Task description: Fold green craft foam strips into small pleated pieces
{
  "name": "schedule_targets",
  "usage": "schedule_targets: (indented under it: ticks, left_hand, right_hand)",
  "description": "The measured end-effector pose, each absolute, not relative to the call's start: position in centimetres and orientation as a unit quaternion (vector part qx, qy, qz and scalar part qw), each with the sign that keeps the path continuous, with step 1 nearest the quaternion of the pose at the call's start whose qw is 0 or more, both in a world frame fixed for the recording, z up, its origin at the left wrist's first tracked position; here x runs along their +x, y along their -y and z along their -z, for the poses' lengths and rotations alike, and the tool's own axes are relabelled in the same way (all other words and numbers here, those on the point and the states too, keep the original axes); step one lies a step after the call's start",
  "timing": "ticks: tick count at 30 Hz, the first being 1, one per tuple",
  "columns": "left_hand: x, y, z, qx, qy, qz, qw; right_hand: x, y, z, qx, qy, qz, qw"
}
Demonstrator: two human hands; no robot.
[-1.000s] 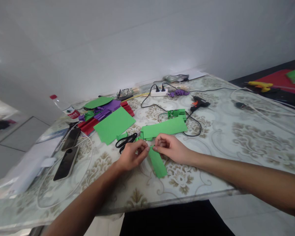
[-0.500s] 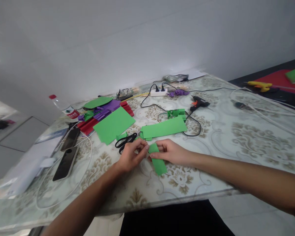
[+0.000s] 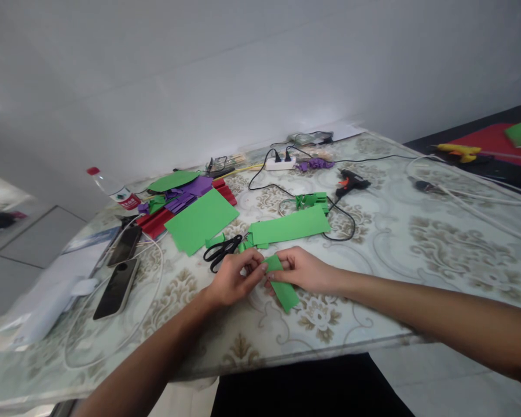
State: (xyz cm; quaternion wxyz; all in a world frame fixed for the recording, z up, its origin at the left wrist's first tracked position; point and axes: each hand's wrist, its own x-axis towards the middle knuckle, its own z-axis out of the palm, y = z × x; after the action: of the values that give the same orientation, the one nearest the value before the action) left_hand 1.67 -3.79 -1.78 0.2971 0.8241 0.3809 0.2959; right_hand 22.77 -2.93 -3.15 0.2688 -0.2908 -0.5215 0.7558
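Observation:
A short strip of green craft foam or paper (image 3: 285, 292) is held between my two hands, its lower end slanting down toward me. My right hand (image 3: 304, 271) grips it along the side, thumb on top. The fingers of my left hand (image 3: 238, 277) pinch its upper left corner. Just beyond my left hand lie black-handled scissors (image 3: 220, 251), their blades partly covered by green scraps. A longer green strip (image 3: 290, 226) lies flat past both hands, and a larger green sheet (image 3: 203, 220) is to its left.
Behind are a black glue gun (image 3: 351, 182), a white power strip (image 3: 280, 164), a curled purple piece (image 3: 316, 165) and a fringed green piece (image 3: 311, 201). Leftward sit two phones (image 3: 115, 289), a bottle (image 3: 120, 194) and red folded sheets (image 3: 156, 223). Cables (image 3: 473, 215) cross the right side.
The green strip has tilted slightly, its lower end shifting a little right. My left hand has moved slightly right along with it. Other things on the table stay put.

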Motion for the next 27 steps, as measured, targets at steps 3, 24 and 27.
schedule_targets:
  ticks: [3, 24, 27]
  left_hand:
    - [1.73, 3.81, 1.88, 0.814, -0.406, -0.315, 0.271]
    - [1.60, 3.43, 1.78, 0.796, -0.419, -0.319, 0.298]
    - [1.51, 3.36, 1.87, 0.800, -0.417, -0.316, 0.293]
  right_hand:
    - [22.80, 2.90, 2.98, -0.292, 0.504, -0.771, 0.258]
    - [22.96, 2.89, 2.92, -0.297, 0.502, -0.773, 0.252]
    - [22.95, 2.91, 2.97, -0.292, 0.503, -0.773, 0.254]
